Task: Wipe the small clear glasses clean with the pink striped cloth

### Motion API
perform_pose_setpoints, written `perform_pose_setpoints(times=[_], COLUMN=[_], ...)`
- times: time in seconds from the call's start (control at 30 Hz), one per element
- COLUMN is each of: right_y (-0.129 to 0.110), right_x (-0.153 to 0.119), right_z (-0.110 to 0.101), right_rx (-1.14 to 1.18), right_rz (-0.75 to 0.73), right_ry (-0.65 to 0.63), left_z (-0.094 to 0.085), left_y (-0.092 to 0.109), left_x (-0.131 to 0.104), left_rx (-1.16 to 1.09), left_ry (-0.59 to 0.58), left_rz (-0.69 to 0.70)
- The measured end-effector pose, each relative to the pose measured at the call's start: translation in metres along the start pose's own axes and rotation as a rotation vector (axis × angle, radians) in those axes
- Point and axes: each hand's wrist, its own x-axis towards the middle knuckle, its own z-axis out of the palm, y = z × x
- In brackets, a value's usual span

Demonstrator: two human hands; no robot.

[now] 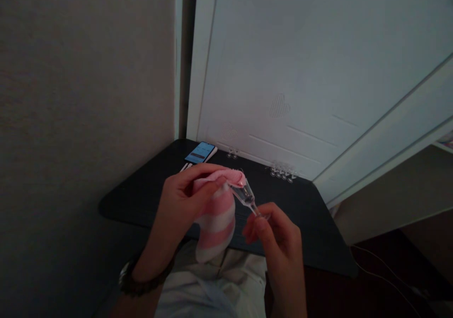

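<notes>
A pink-and-white striped cloth (216, 223), which looks like a fluffy sock or small towel, hangs from my left hand (186, 193). The fingers of that hand are closed around its upper part. A small clear stemmed glass (245, 194) is tilted, with its rim end against the cloth and some of the pink cloth at its mouth. My right hand (274, 230) pinches the glass by its foot, at the lower right. Both hands are above the near edge of the dark table.
The dark table (152, 186) stands against a white panel (300, 72) with heart reliefs. A lit phone (200, 152) leans at the back left. Several small clear glasses (282, 172) stand at the back right, with a few more (232, 154) near the phone. A wall (88, 82) rises on the left.
</notes>
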Motion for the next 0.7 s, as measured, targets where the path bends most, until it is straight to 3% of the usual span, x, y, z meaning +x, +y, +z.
perform_pose_setpoints(times=[0.43,0.7], right_y=[-0.0067,-0.0056], right_x=[0.0019,0.0019], right_z=[-0.0057,-0.0055], right_rx=[0.006,0.139], right_rz=[0.027,-0.016], right_ry=[0.031,0.081], left_z=[0.0034,0.0009], left_y=[0.0003,0.0024], left_x=[-0.0009,-0.0012], left_rx=[-0.016,-0.036], left_ry=[-0.187,-0.12], left_rz=[-0.016,-0.085])
